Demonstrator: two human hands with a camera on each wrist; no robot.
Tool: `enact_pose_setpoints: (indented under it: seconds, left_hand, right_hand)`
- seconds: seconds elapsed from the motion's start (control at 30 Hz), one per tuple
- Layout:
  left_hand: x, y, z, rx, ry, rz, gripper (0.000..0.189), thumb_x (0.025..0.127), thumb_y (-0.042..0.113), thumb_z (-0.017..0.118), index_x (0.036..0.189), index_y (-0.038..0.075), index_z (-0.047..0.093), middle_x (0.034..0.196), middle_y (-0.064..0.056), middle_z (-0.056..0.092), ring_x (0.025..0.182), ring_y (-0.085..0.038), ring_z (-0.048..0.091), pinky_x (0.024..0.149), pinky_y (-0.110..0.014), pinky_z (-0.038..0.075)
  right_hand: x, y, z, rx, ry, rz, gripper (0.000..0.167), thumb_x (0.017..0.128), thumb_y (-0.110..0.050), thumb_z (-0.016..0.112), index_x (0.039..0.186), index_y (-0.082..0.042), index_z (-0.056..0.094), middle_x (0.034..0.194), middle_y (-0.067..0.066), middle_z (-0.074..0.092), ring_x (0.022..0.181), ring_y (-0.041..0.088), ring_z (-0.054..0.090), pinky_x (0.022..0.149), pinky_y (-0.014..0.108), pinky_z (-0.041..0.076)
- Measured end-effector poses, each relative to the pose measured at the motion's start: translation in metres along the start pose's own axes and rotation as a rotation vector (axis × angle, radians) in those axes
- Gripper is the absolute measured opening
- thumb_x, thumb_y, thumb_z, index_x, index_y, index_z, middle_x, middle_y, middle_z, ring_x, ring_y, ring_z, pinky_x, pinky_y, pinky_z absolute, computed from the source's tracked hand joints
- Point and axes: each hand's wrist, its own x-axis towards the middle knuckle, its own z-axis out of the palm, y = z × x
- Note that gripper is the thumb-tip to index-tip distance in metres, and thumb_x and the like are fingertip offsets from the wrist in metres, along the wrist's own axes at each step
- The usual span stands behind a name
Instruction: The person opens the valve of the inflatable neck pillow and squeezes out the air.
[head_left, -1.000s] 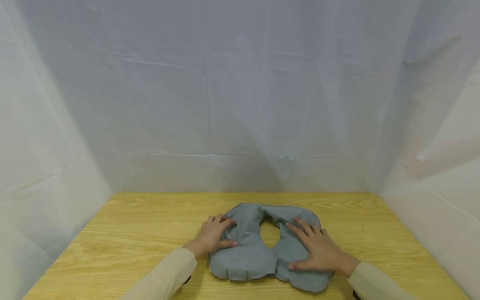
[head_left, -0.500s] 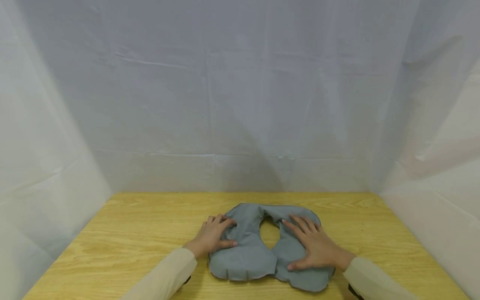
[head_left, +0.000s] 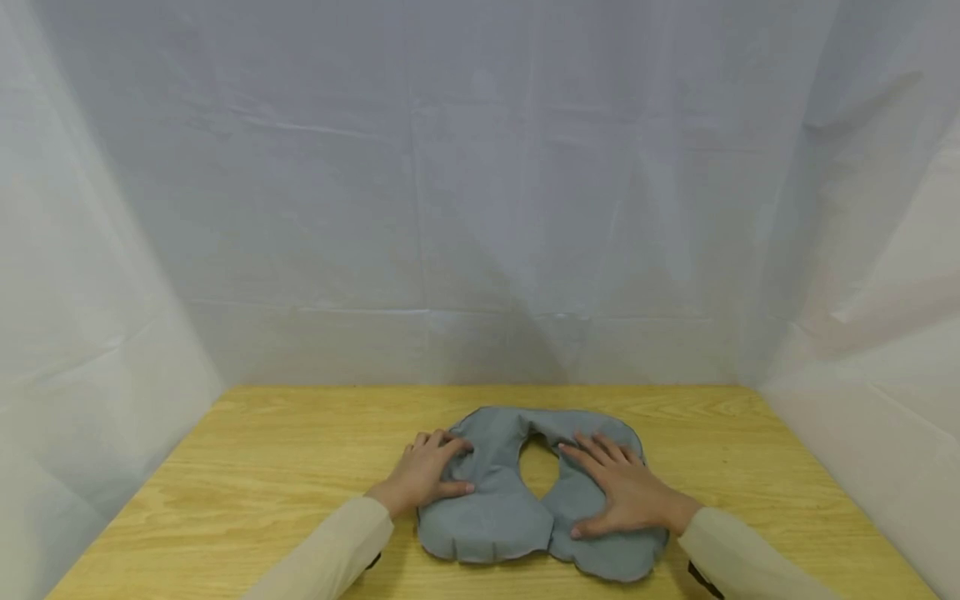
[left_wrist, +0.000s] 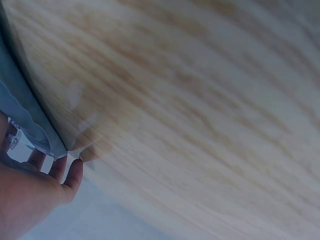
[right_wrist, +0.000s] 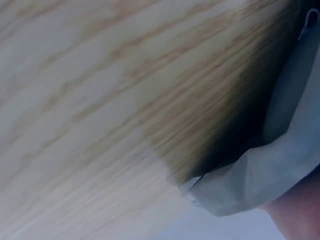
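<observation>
Hands [head_left: 423,473] [head_left: 628,492] closer together on pillow [head_left: 487,527]

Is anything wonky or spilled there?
The pillow looks a bit lopsided: its end under the right hand sits lower in the head view than its other end, and its top is creased. No spill or rip shows.

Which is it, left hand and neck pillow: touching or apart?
Touching. In the head view, the left hand rests its thumb on the gray neck pillow.
</observation>
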Motion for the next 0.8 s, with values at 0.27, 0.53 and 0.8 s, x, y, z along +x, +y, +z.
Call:
enact_pose_setpoints:
  seconds: [0.27,0.53,0.8]
  left_hand:
    - [0.0007,-0.0008,0.0010,0.003,-0.004,-0.003,0.053,0.079,0.043,0.067,0.124,0.019,0.053,0.124,-0.012,0.046,0.109,-0.037,0.043,0.081,-0.052,0.036]
    - [0.0000,-0.0001,0.0005,0.000,0.000,-0.003,0.052,0.079,0.043,0.067,0.123,0.019,0.053,0.125,-0.013,0.046,0.109,-0.037,0.042,0.081,-0.052,0.036]
    - [-0.0009,0.0005,0.0002,0.008,0.010,0.003,0.052,0.079,0.042,0.067,0.123,0.018,0.053,0.124,-0.013,0.047,0.108,-0.037,0.043,0.080,-0.051,0.036]
  right_hand:
    - [0.0027,0.0007,0.0035,-0.018,0.006,0.020,0.098,0.068,-0.072,0.059,0.144,-0.018,0.030,0.146,0.011,0.032,0.132,0.040,0.027,0.094,0.067,0.024]
    - [0.0031,-0.0010,0.0047,0.005,-0.004,0.026,0.093,0.069,-0.070,0.059,0.142,-0.018,0.033,0.142,0.007,0.039,0.129,0.037,0.035,0.094,0.065,0.026]
    - [0.0029,-0.0014,0.0070,0.020,0.018,0.012,0.088,0.072,-0.067,0.060,0.140,-0.017,0.036,0.136,0.007,0.045,0.123,0.032,0.042,0.092,0.062,0.031]
